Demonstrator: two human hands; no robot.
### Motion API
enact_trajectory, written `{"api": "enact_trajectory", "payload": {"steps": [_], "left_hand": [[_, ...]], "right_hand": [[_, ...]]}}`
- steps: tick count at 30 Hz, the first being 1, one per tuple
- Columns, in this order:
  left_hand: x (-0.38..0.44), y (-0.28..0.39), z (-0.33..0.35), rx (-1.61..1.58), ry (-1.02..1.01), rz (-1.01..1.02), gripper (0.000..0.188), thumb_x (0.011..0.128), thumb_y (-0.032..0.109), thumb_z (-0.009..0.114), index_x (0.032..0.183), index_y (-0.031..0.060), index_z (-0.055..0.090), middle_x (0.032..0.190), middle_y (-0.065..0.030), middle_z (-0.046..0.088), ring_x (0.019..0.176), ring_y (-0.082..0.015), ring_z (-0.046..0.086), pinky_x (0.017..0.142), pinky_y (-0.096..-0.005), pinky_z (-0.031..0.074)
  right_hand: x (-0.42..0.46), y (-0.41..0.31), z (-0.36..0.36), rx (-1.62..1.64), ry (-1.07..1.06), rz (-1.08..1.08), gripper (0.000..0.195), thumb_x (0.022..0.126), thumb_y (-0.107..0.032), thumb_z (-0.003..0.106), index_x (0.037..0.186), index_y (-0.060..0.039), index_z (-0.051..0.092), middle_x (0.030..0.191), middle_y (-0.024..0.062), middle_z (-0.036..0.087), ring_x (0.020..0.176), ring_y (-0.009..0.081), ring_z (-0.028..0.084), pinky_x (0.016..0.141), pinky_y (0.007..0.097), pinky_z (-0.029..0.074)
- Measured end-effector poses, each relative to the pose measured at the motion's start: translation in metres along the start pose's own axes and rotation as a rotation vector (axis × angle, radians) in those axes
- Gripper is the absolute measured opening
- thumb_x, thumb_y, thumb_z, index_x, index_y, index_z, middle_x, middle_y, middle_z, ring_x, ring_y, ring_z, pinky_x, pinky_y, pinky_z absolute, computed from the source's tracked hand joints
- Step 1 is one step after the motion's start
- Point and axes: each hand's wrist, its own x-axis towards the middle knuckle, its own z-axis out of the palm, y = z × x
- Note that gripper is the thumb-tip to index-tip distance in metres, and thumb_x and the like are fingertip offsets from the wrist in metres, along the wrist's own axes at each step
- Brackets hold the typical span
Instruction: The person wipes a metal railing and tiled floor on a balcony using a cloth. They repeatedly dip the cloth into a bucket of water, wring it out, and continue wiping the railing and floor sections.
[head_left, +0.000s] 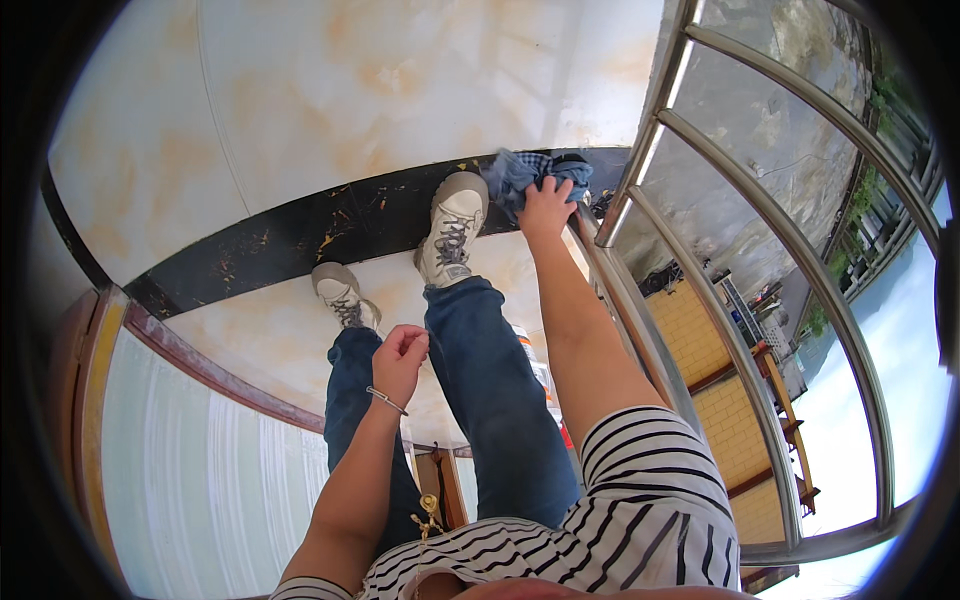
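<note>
My right hand (547, 210) reaches down with its fingers spread over a crumpled blue cloth (517, 176), part of it checked. The cloth lies on the black stone strip (352, 221) of the floor, close to the toe of one shoe (456, 221) and the foot of the metal railing. A dark piece shows at its far side; whether it belongs to the cloth I cannot tell. My left hand (400, 358), with a bracelet at the wrist, is raised in front of my legs. Its fingers are curled in, and nothing shows in them.
A stainless steel railing (660, 116) runs along the right, with a drop to the ground beyond. Pale marbled tiles (375, 82) border the black strip. A window or door frame (217, 367) stands at the left. Behind my leg, a white bucket-like container (538, 367) is partly hidden.
</note>
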Motion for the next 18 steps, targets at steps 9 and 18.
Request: {"api": "enact_trajectory", "payload": {"steps": [9, 18], "left_hand": [[0.000, 0.004, -0.002, 0.061, -0.105, 0.018, 0.012, 0.097, 0.014, 0.064, 0.105, 0.0049, 0.067, 0.084, -0.0008, 0.066, 0.074, -0.0084, 0.061, 0.067, -0.0228, 0.049], [0.002, -0.020, -0.006, 0.072, -0.065, -0.029, 0.012, 0.096, 0.014, 0.065, 0.104, 0.0053, 0.067, 0.082, -0.0011, 0.065, 0.072, -0.0085, 0.060, 0.065, -0.0226, 0.048]], "right_hand": [[0.180, -0.030, -0.197, 0.042, 0.739, -0.535, 0.046, 0.079, -0.031, 0.074, 0.122, -0.0174, 0.064, 0.145, 0.0193, 0.047, 0.137, 0.0486, 0.036, 0.112, 0.0669, 0.029], [0.105, 0.040, -0.024, 0.533, -0.132, 0.658, 0.081, 0.090, -0.068, 0.053, 0.144, -0.0079, 0.049, 0.152, 0.0322, 0.032, 0.135, 0.0488, 0.042, 0.111, 0.0573, 0.031]]}}
